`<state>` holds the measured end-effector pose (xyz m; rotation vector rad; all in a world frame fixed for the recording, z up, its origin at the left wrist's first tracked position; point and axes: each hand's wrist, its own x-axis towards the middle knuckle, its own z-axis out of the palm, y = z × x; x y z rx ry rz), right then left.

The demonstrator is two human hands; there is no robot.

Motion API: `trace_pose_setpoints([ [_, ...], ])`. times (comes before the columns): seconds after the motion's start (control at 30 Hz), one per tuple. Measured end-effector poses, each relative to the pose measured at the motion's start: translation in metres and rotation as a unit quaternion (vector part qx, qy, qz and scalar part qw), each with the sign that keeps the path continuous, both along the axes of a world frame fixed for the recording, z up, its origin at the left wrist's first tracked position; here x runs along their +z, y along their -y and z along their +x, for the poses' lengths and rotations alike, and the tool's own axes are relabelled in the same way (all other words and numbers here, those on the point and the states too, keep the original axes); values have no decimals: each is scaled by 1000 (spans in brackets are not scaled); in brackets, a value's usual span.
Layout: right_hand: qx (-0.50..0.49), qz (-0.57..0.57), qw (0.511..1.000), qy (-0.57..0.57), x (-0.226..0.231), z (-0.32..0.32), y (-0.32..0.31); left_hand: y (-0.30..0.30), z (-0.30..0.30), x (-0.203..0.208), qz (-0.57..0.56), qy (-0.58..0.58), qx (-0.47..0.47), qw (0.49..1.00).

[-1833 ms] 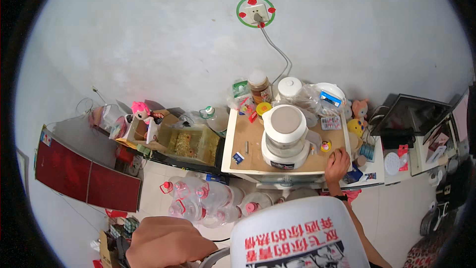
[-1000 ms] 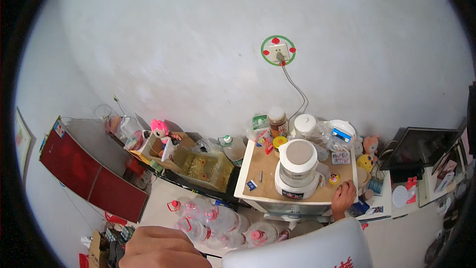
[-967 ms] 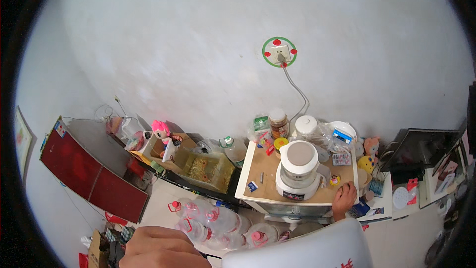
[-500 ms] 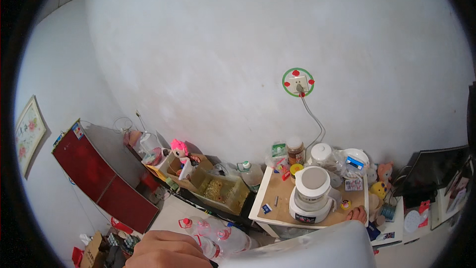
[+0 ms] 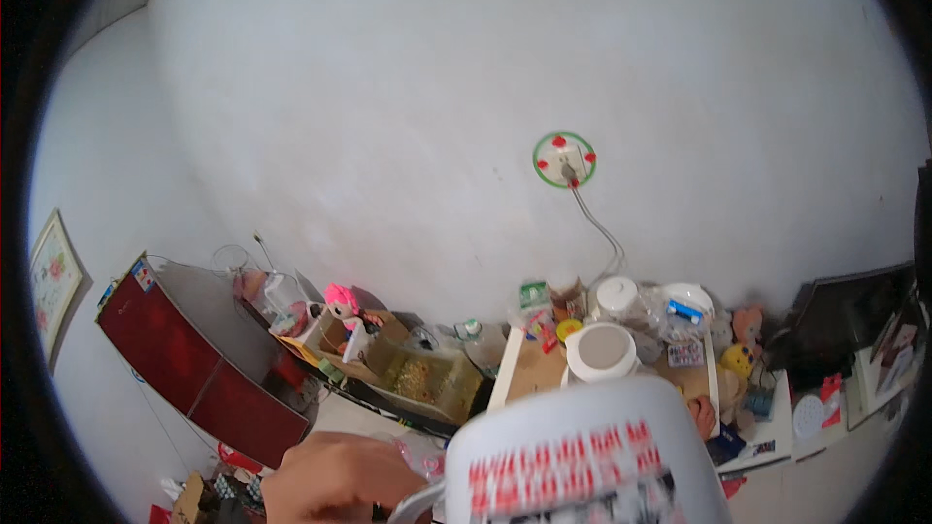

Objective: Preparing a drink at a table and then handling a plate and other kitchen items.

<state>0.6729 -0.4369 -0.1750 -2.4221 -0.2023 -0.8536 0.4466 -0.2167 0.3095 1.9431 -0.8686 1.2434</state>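
My left hand (image 5: 335, 474) is closed around the handle of a white mug (image 5: 582, 417) with red printing and a dark picture. The mug is close to the camera and slightly blurred, covering part of the small table (image 5: 529, 378). My right hand (image 5: 701, 415) lies on the table's right edge, fingers stretched out, partly hidden by the mug. Behind the mug stands a white kitchen appliance with a round grey-topped lid (image 5: 602, 351); its lower part is hidden.
A jar, a white lidded pot (image 5: 616, 297) and a blue packet (image 5: 684, 311) crowd the table's back. To the left are a tub of yellowish grains (image 5: 417, 376), a pink-haired doll (image 5: 342, 303) and a red fridge (image 5: 194, 349). A plugged socket (image 5: 568, 163) is on the wall.
The mug has come down and tipped toward upright, so its printed side now shows. My left hand has shifted slightly right with it. My right hand stays at the table edge.
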Motion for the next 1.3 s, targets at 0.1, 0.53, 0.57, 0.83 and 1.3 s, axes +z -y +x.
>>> trace_pose_setpoints([
  [0.1, 0, 17, 999, 46, -3, 10, -10, -37, 9, -1, 68, -166, 39, 983],
  [0.53, -34, -10, 999, -33, 20, 7, -15, -152, 152, -284, -363, -511, 122, 769],
  [0.57, -36, -15, 999, -35, 24, 6, -16, -157, 155, -309, -369, -529, 116, 755],
  [0.83, -20, -31, 996, -81, 31, 8, -8, -155, 169, -419, -412, -622, 89, 660],
  [1.3, 109, 73, 984, -120, 111, 157, -32, -173, 125, -420, -397, -580, 123, 700],
])
